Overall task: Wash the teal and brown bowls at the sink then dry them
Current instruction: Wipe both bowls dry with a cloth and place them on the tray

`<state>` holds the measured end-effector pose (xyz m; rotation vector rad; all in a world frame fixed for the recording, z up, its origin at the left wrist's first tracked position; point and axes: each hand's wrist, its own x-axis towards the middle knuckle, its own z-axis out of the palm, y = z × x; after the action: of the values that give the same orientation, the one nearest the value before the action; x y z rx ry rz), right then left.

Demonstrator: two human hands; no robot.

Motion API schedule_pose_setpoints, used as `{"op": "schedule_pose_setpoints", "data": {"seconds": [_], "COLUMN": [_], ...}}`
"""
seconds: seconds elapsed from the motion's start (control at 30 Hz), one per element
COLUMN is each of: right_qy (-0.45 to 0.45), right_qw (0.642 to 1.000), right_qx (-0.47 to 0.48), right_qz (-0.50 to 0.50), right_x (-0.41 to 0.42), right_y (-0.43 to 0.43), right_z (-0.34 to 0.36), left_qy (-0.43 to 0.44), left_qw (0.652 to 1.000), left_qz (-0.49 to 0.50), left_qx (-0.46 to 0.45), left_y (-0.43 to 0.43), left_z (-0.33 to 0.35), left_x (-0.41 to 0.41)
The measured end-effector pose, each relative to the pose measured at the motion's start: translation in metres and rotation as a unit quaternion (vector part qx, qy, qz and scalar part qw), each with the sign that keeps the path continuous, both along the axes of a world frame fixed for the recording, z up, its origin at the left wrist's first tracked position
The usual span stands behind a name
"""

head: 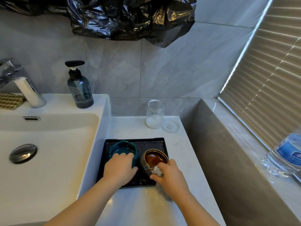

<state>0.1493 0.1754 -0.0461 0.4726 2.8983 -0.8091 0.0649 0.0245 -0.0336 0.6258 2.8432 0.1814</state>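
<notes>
A teal bowl and a brown bowl stand side by side on a black tray on the counter to the right of the white sink. My left hand grips the near rim of the teal bowl, fingers over its edge. My right hand holds a crumpled grey cloth against the near rim of the brown bowl, which is tilted towards me. Part of the cloth hangs below my right wrist.
A chrome faucet and a dark soap pump bottle stand on the sink's back ledge, with a checked sponge at far left. A clear jar and its lid sit behind the tray. A water bottle lies on the window ledge.
</notes>
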Motion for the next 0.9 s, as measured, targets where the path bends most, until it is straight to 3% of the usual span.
{"op": "schedule_pose_setpoints", "data": {"seconds": [0.27,0.47,0.7,0.77,0.9], "right_qy": [-0.008,0.012,0.042,0.065,0.082], "right_qw": [0.999,0.998,0.997,0.991,0.952], "right_qx": [0.042,0.052,-0.051,-0.106,-0.264], "right_qz": [0.014,-0.031,-0.036,-0.057,-0.128], "right_x": [-0.017,-0.026,-0.018,-0.013,-0.005], "right_y": [-0.013,-0.022,-0.014,-0.013,-0.015], "right_z": [-0.014,-0.019,-0.009,-0.001,0.018], "left_qy": [0.048,0.037,0.046,0.065,0.099], "left_qw": [0.996,0.997,0.998,0.996,0.965], "left_qz": [0.028,0.064,0.041,0.025,-0.027], "left_qx": [-0.073,-0.014,0.005,0.048,0.243], "left_y": [-0.013,-0.012,-0.011,-0.012,-0.009], "left_z": [0.000,-0.005,-0.009,-0.008,-0.009], "left_x": [-0.004,-0.006,-0.006,-0.002,0.019]}}
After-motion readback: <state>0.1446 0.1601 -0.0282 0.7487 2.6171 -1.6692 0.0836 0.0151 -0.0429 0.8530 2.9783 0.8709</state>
